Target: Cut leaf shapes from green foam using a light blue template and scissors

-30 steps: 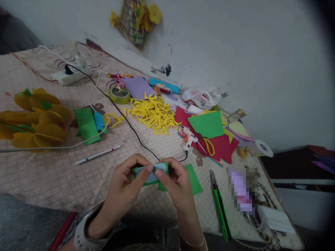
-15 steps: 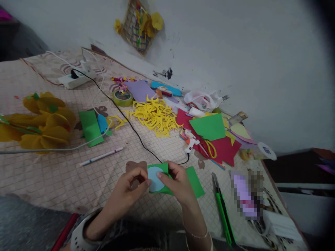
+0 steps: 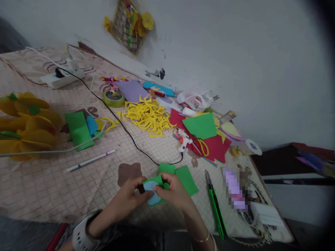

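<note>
Held between both hands near the table's front edge are a green craft sheet (image 3: 156,179) and a light blue rounded piece (image 3: 154,198) lying against its face. My left hand (image 3: 132,192) pinches their left side, thumb on the blue piece. From the right, my right hand (image 3: 174,191) grips them with its thumb pressed on the blue piece and its fingers behind. More green pieces (image 3: 187,179) lie on the table just beyond my right hand. A green utility knife (image 3: 216,207) rests to the right, its tip pointing away from me.
A white glue gun (image 3: 185,143) with a black cord lies ahead, beside red and green sheets (image 3: 201,125). Yellow scraps (image 3: 148,116) are heaped behind. At left are a marker pen (image 3: 90,160), yellow flowers (image 3: 31,136) and a power strip (image 3: 62,79). Yellow-handled scissors (image 3: 202,147) sit at right.
Both hands have brought the green sheet and blue piece closer to me. My left thumb now presses further onto the blue piece. The view has shifted right, uncovering another green piece on the table.
</note>
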Demonstrator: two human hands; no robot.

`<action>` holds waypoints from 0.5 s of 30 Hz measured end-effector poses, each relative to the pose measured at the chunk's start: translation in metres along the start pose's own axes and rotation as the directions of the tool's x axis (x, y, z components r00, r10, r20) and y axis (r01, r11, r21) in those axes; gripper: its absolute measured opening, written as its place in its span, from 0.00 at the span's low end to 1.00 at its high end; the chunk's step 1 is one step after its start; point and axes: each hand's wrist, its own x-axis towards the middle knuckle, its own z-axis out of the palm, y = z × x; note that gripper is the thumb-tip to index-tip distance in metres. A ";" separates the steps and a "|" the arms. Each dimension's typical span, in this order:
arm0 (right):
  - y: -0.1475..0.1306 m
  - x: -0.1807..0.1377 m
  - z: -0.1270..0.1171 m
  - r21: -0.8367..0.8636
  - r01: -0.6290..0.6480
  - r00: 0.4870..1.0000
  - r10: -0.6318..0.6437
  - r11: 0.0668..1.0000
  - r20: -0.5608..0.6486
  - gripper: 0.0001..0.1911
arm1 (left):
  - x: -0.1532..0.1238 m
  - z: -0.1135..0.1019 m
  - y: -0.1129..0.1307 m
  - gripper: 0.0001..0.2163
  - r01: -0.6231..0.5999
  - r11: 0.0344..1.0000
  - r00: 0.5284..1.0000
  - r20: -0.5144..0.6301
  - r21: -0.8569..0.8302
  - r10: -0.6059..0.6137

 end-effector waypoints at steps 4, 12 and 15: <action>0.001 -0.003 0.003 -0.049 0.030 0.999 -0.030 0.998 -0.017 0.10 | 0.003 0.001 0.002 0.08 -0.028 0.998 0.999 0.034 0.055 0.026; 0.021 0.018 -0.070 -0.200 0.019 0.944 -0.083 0.980 -0.320 0.08 | -0.003 0.001 -0.007 0.07 -0.108 0.984 0.991 -0.064 0.144 0.118; 0.041 0.038 -0.143 -0.272 -0.142 0.837 -0.031 0.952 -0.547 0.14 | -0.011 -0.002 0.000 0.07 -0.201 0.962 0.970 -0.098 0.185 0.221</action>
